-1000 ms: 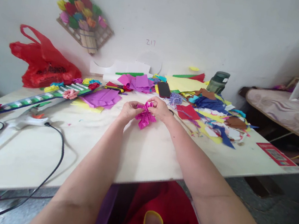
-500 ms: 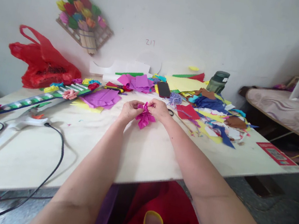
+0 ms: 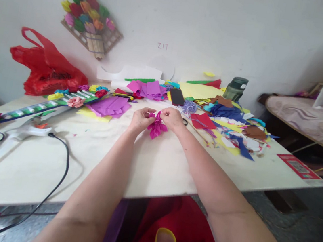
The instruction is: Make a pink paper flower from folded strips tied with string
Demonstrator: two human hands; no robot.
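Both hands meet over table (image 3: 157,165) middle, lifted slightly off top. Left hand (image 3: 140,118) pinches left edge of magenta paper flower (image 3: 157,126), fingers curled shut round it. Right hand (image 3: 173,119) pinches top petals from other side, fingertips closed on paper; likely so one side steadies while other shapes folds. Flower hangs between hands, lower point toward table. Purple sheets (image 3: 110,105) just left of left hand. Scraps (image 3: 230,130) right of right hand, within reach. Phone (image 3: 177,97) beyond hands.
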